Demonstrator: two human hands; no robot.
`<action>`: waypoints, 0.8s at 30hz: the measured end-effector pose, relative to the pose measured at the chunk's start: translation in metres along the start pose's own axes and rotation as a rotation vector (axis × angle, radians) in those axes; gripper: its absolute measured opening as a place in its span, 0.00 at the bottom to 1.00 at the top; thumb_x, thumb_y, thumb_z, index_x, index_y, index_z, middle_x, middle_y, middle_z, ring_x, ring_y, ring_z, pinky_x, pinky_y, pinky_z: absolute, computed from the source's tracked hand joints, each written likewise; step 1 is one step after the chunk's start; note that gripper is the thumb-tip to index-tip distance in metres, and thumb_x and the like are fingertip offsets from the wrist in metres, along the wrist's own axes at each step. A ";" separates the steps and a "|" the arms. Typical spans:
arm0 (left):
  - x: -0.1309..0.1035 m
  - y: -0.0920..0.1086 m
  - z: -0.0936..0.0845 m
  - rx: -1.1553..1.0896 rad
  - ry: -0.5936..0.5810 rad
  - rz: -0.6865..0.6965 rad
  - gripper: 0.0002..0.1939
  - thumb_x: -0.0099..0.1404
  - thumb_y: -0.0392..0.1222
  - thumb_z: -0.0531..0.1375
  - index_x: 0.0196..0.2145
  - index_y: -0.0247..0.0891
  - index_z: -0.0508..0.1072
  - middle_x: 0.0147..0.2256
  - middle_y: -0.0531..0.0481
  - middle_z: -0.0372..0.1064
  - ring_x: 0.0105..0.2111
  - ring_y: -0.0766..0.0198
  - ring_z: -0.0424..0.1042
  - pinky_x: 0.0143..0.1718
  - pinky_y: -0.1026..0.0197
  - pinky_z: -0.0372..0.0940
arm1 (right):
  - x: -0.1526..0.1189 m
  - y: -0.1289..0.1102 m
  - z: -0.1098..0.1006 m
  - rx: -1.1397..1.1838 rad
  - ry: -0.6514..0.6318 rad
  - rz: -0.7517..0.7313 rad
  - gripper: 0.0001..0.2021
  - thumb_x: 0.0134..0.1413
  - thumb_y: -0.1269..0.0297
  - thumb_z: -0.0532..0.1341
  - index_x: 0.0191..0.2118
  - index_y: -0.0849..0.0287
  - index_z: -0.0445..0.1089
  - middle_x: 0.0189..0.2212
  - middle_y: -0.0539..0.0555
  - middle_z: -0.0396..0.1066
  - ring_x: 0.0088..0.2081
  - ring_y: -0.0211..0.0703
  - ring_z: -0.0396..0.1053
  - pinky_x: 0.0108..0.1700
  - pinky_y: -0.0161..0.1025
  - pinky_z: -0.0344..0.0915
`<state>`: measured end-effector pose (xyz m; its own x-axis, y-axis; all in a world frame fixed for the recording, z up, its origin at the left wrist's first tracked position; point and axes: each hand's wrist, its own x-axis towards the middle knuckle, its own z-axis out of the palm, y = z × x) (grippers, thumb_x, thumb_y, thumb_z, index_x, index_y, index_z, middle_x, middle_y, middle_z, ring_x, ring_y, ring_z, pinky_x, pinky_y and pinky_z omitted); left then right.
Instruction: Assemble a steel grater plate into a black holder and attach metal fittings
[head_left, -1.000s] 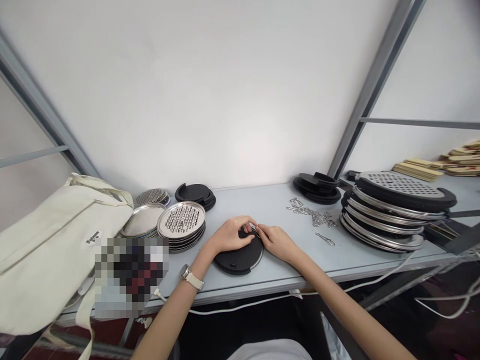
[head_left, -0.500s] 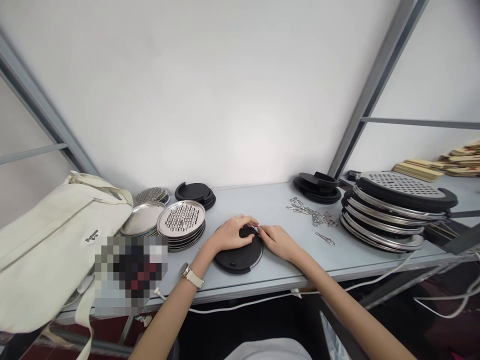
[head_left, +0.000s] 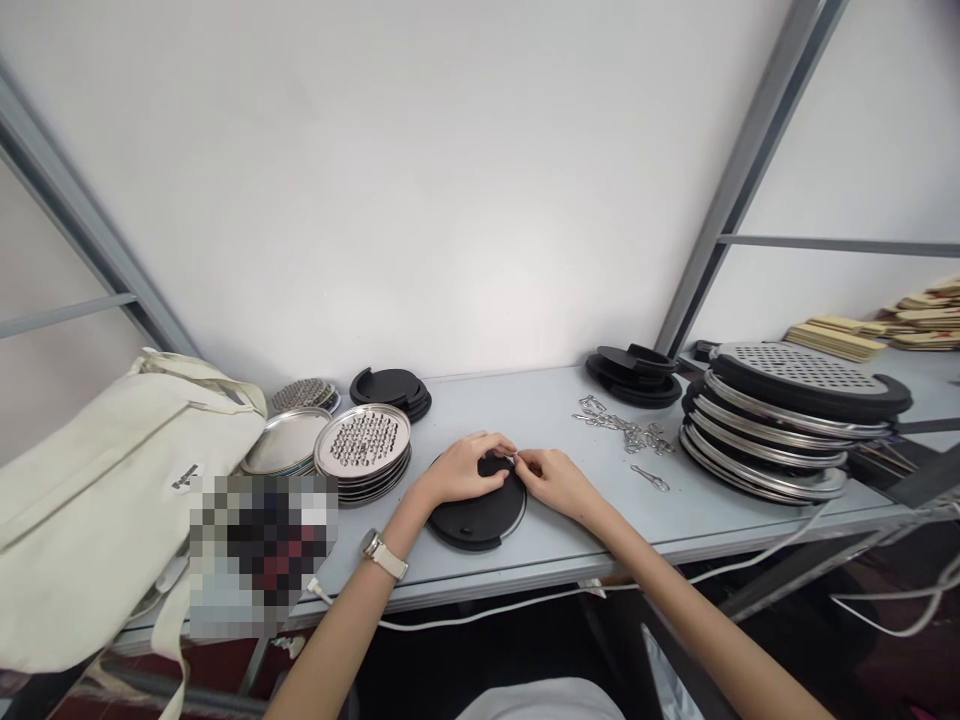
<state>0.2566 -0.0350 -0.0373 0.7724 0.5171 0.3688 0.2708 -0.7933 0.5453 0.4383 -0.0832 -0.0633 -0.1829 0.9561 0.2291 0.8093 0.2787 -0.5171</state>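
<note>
A round black plastic disc (head_left: pixel 480 522) with a raised rim lies flat near the table's front edge. My left hand (head_left: pixel 466 470) arches over its far part, thumb and fingers curled and pressing on it. At the disc's upper right rim, my right hand (head_left: pixel 553 483) is closed in a pinch, its fingertips meeting those of the left. Whatever small piece sits between these fingertips is mostly hidden; only a bright glint shows. Loose metal clips (head_left: pixel 634 432) are scattered to the right of my hands, and a single clip (head_left: pixel 649 477) lies nearer.
Left stand stacked round metal grater plates (head_left: pixel 365 440), smooth metal discs (head_left: pixel 291 440) and black holders (head_left: pixel 390 388). More black holders (head_left: pixel 634 378) sit back right, beside a tall stack of assembled graters (head_left: pixel 795 420). A cream bag (head_left: pixel 127 500) covers the left end. A white cable (head_left: pixel 480 622) hangs along the front.
My right fingers have curled in slightly at the disc's rim. The left hand and the disc stay practically where they were; the view has shifted a little.
</note>
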 end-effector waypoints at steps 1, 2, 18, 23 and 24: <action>0.000 0.000 0.000 -0.002 0.000 0.001 0.15 0.57 0.34 0.57 0.44 0.41 0.67 0.40 0.51 0.69 0.41 0.62 0.67 0.45 0.59 0.62 | 0.000 0.000 0.000 0.012 0.010 0.001 0.17 0.59 0.60 0.46 0.23 0.60 0.63 0.18 0.50 0.64 0.21 0.35 0.59 0.25 0.32 0.47; 0.000 0.000 0.000 -0.003 0.000 0.002 0.15 0.57 0.34 0.57 0.44 0.41 0.67 0.40 0.51 0.69 0.41 0.62 0.67 0.45 0.59 0.62 | 0.000 0.000 0.000 0.026 0.019 0.001 0.17 0.58 0.60 0.46 0.23 0.60 0.63 0.19 0.50 0.64 0.22 0.35 0.59 0.26 0.32 0.48; 0.000 0.000 0.001 0.003 0.003 -0.002 0.15 0.57 0.34 0.57 0.44 0.41 0.67 0.40 0.51 0.69 0.40 0.62 0.66 0.44 0.60 0.62 | -0.004 -0.001 0.000 -0.053 -0.019 -0.065 0.14 0.58 0.67 0.46 0.40 0.60 0.69 0.28 0.53 0.72 0.28 0.39 0.67 0.31 0.33 0.53; 0.000 -0.001 0.001 0.014 0.003 -0.007 0.15 0.57 0.35 0.57 0.44 0.41 0.67 0.40 0.50 0.68 0.40 0.62 0.66 0.44 0.59 0.62 | -0.003 -0.002 0.000 -0.139 -0.034 -0.066 0.15 0.59 0.68 0.46 0.42 0.60 0.68 0.31 0.55 0.73 0.30 0.40 0.68 0.32 0.33 0.52; 0.000 -0.001 0.001 0.015 0.001 -0.009 0.15 0.57 0.35 0.57 0.44 0.41 0.67 0.40 0.50 0.68 0.40 0.62 0.66 0.44 0.59 0.62 | -0.003 -0.002 -0.001 -0.146 -0.036 -0.066 0.15 0.59 0.67 0.45 0.42 0.60 0.68 0.31 0.55 0.73 0.30 0.40 0.68 0.32 0.33 0.52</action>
<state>0.2567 -0.0348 -0.0387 0.7692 0.5244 0.3652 0.2859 -0.7935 0.5372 0.4375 -0.0870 -0.0624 -0.2564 0.9393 0.2279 0.8669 0.3277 -0.3756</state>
